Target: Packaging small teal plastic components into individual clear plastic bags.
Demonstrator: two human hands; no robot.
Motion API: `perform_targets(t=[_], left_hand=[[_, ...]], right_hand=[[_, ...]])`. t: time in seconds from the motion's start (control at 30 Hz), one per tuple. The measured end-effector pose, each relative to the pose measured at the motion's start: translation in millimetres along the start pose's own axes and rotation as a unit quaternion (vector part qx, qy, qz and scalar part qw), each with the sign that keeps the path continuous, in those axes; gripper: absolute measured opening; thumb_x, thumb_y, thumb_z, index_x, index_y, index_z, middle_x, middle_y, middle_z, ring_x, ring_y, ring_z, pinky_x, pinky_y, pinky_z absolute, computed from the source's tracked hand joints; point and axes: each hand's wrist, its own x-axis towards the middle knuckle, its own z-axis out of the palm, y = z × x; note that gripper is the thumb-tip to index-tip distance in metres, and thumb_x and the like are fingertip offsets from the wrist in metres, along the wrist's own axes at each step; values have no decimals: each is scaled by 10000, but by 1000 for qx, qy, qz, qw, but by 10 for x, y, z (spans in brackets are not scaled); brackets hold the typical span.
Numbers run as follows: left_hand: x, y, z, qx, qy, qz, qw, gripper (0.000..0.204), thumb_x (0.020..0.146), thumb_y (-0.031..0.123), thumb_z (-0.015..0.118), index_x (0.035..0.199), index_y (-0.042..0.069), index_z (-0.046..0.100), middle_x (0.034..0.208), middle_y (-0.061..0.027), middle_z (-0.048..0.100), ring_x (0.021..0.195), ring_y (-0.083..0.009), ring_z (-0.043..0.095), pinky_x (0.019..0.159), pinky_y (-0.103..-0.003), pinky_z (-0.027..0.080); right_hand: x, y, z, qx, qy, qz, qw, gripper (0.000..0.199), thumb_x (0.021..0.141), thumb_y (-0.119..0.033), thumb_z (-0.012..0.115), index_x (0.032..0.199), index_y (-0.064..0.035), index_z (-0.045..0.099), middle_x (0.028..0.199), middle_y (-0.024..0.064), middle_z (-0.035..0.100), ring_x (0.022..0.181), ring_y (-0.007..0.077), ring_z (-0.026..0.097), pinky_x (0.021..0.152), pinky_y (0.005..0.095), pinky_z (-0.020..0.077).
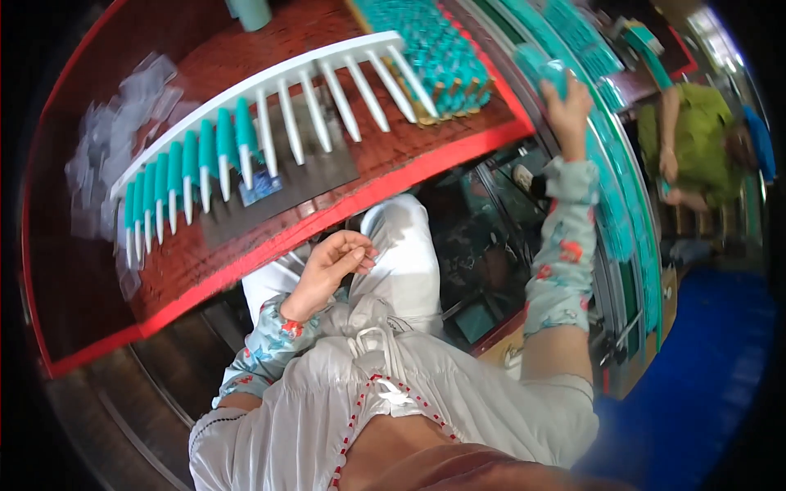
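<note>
My right hand point(566, 114) reaches out to the far right, beside the red table. Its fingers curl round a clear teal plastic piece point(553, 75), blurred and partly hidden, on the teal-filled conveyor. My left hand point(338, 263) hovers over my lap near the table's front edge. Its fingers are curled in toward the thumb, and nothing shows in them. Ahead stands a white rack point(270, 78) with several pointed white pegs. Teal sleeves point(190, 159) cover the upper parts of the pegs on its left half; those on the right half are bare.
A dense stack of teal pieces with gold-coloured ends point(458, 94) lies at the table's far right. Crumpled clear plastic bags point(123, 147) lie at the left. The red table rim point(344, 204) runs before my knees. A person in green point(704, 135) works beyond the conveyor point(614, 196).
</note>
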Motion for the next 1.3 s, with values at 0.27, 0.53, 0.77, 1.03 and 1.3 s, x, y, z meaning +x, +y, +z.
perform_targets(t=[0.27,0.53,0.77,1.03,1.3], left_hand=[[-647,218,-600,30,256,113,960,152,951,177,573,1004,36,592,928,-27,640,829,-107,597,754,-265,483],[-1385,265,-2139,498,672,208,508,327,814,134,657,1110,28,567,1092,-144,583,1023,-282,564,828,-384,473],[-1501,842,-3208,638,666,-1,385,482,750,211,708,1192,82,565,1139,-165,570,1080,-388,494,896,-454,438],[-1248,429,-2139,210,535,308,758,454,813,135,697,1217,14,528,1134,-118,584,1014,-236,587,850,-364,490],[-1083,147,-1166,-421,85,175,886,486,950,404,528,1279,48,488,1260,-136,550,1162,-305,543,929,-491,484]], right_hand=[[756,1193,986,37,-163,-51,985,698,882,-402,619,1331,93,418,1331,320,455,1256,442,417,1066,456,319],[278,322,353,74,-25,-57,995,527,914,-337,616,1275,33,513,1180,234,579,1079,332,559,931,413,438],[-1392,-2329,-905,395,-318,-40,861,164,849,-55,637,990,27,655,861,63,638,817,129,571,764,265,455],[-1797,-4224,-419,636,-347,-93,683,336,915,-74,555,1235,26,533,1220,149,565,1066,208,578,907,284,442],[-1807,-4425,-488,395,-241,-393,795,512,911,-247,523,1357,-15,425,1397,189,427,1269,335,428,1034,428,339]])
